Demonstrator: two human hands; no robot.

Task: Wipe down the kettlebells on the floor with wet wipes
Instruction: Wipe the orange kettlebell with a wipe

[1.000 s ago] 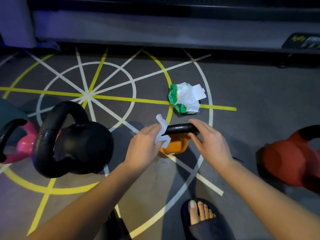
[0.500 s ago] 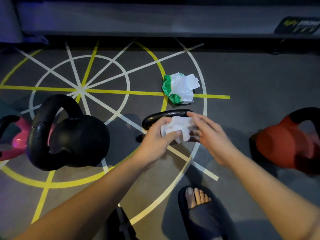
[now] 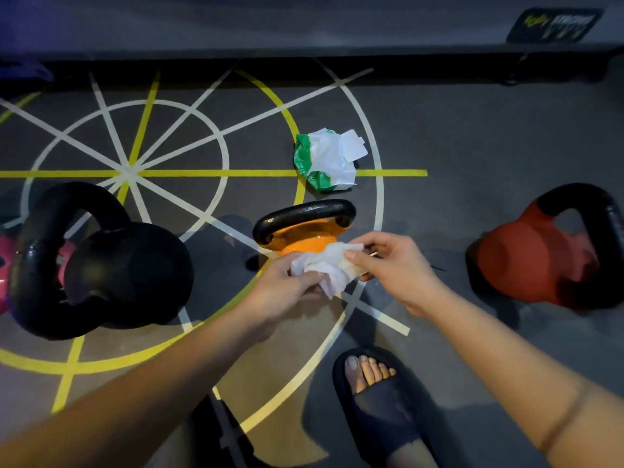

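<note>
A: Where has the wipe gone?

B: The wet wipe has come off the metal; a second ago the left hand was rubbing it along the left end of the black handle while the right hand steadied the other end; now it hangs bunched between both hands, on the near side of the orange kettlebell.

A: And the hands themselves?

B: The left hand pinches the wipe's left part with thumb and curled fingers; the right hand pinches its right edge between thumb and forefinger, the other fingers loosely bent; whether the cloth brushes the orange body cannot be told, since it overlaps it in view.

A: So the handle is let go?

B: Yes; the handle stands bare just beyond the hands, and the bell stays upright on its own.

A: What does that mean for the job?

B: Probably the handle pass is finished and the person is turning or opening the wipe to a cleaner face; the orange body looks the likely next surface.

A: And farther out?

B: The wipes pack lies farther beyond the hands, flap open; a black kettlebell sits well to the left of the left hand, a red kettlebell well to the right of the right hand; whether either has been wiped cannot be told.
</note>
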